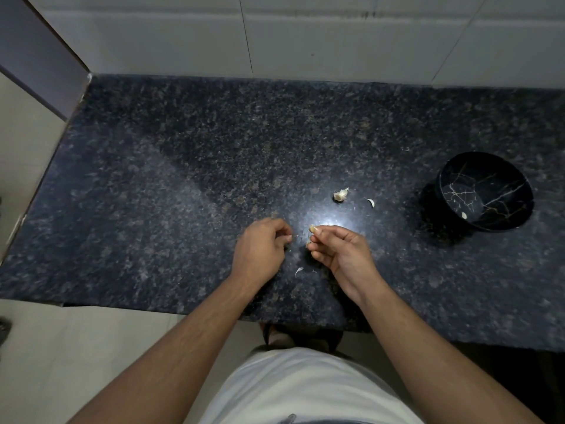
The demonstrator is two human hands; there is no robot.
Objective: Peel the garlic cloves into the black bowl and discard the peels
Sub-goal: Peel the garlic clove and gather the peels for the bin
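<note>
- Right now, the right hand (339, 250) is pinching a garlic clove (312, 229) between its thumb and first finger, and the clove is sticking out at the fingertips. The other fingers are curling under it.
- The left hand (263, 247) is staying just to the left of the right hand, not touching it. Its fingers are curling in together, and I cannot tell if they are holding a tiny bit of peel.
- Both hands are hanging over the dark speckled counter (183, 179), close to its near edge.
- The black bowl (486, 191) is sitting on the counter, far off to the right of the hands. It is tipping a little, with its open side facing us.
- One small white clove piece (464, 215) is lying inside the bowl, near the bottom rim.
- A bigger garlic piece (341, 195) is lying on the counter, a little farther away than the hands.
- A small curl of peel (371, 202) is lying just right of that piece.
- Another thin peel (298, 271) is lying on the counter between the two wrists.
</note>
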